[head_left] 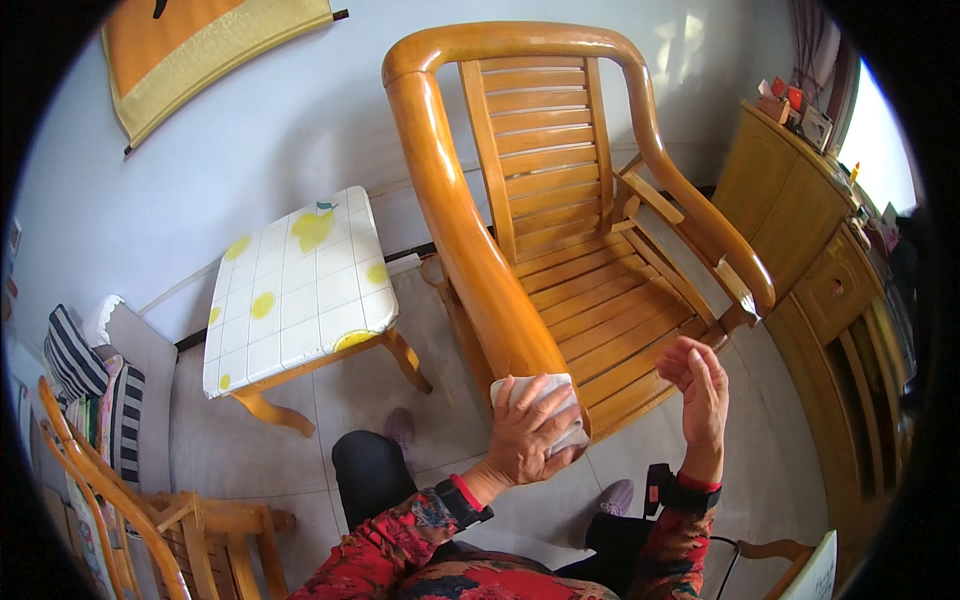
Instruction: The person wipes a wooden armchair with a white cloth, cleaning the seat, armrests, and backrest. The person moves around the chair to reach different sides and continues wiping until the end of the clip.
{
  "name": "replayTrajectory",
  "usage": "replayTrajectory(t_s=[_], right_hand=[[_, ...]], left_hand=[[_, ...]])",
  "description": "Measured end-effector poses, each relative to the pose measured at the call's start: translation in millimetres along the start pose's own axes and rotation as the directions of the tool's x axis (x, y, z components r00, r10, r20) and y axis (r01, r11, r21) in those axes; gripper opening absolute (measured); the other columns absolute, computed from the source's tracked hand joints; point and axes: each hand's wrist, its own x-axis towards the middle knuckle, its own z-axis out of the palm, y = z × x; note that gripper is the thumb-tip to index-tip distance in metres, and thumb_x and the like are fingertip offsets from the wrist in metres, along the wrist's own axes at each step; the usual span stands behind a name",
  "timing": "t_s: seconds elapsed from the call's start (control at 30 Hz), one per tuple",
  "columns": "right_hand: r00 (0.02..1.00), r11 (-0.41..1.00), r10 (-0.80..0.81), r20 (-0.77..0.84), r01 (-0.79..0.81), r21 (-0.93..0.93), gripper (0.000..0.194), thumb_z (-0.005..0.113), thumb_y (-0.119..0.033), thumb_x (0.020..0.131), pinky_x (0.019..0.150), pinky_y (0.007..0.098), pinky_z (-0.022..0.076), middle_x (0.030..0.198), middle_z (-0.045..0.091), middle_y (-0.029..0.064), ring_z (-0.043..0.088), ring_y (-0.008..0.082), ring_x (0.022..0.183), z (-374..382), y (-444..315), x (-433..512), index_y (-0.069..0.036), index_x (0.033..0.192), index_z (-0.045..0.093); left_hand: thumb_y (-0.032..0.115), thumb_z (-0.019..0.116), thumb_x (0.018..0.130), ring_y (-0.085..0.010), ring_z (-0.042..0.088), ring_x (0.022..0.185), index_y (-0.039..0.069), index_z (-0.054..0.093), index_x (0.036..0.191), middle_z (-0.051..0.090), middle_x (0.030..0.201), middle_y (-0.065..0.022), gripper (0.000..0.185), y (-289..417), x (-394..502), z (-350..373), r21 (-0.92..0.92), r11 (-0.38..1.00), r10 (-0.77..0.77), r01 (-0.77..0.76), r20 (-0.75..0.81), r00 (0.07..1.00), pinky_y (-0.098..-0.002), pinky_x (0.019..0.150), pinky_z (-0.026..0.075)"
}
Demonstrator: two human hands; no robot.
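A glossy wooden armchair (472,247) with a slatted back and slatted seat stands before me. My left hand (531,433) lies over a folded pale cloth (559,384), holding it against the front end of the chair's left-side armrest. Fingers are spread across the cloth's top, and the thumb side wraps near the rounded tip. My right hand (699,390) is raised in front of the seat, off the chair, with loosely curled fingers and nothing in it. The other armrest (724,225) curves down beyond that hand.
A small table (300,300) with a lemon-print cover stands to the left. Another wooden chair (195,525) is at lower left. A wooden cabinet (787,172) lines the right side. A pale-topped piece of furniture (814,566) juts in at lower right.
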Motion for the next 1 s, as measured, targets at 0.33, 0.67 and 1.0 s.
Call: replayTrajectory(t_s=[0.33, 0.67, 1.0], right_hand=[[0.985, 0.992, 0.128, -0.119, -0.127, 0.017, 0.028, 0.052, -0.025, 0.103, 0.08, 0.0314, 0.055, 0.102, 0.071, 0.0101, 0.07, 0.0189, 0.088, -17, 40, 7, -0.003, 0.116, 0.064], [0.976, 0.989, 0.143, -0.167, -0.147, -0.014, 0.029, 0.049, -0.023, 0.104, 0.081, 0.0316, 0.0547, 0.102, 0.071, 0.01, 0.07, 0.0185, 0.088, -18, 47, 14, -0.002, 0.117, 0.063], [0.976, 0.989, 0.136, -0.168, -0.145, -0.04, 0.03, 0.05, -0.025, 0.104, 0.082, 0.0312, 0.055, 0.102, 0.071, 0.0095, 0.07, 0.0173, 0.088, -19, 45, 14, -0.001, 0.117, 0.064]], left_hand=[[0.04, 0.056, 0.092, -0.0386, 0.033, 0.139, 0.006, 0.058, 0.123, 0.045, 0.144, -0.0171, 0.046, -141, 65, -5, -0.104, 0.983, -0.165, 0.152, -0.135, 0.977, -0.0491, 0.119, 0.019], [0.032, 0.064, 0.087, -0.0438, 0.039, 0.131, 0.005, 0.057, 0.121, 0.043, 0.145, -0.0213, 0.044, -298, 142, -1, -0.016, 0.994, -0.106, 0.106, -0.245, 0.964, -0.0516, 0.111, 0.03], [0.036, 0.059, 0.092, -0.0502, 0.015, 0.144, 0.016, 0.043, 0.144, 0.012, 0.16, -0.0239, 0.059, -356, 179, -3, 0.207, 0.953, -0.163, 0.221, -0.265, 0.95, -0.0536, 0.119, 0.018]])
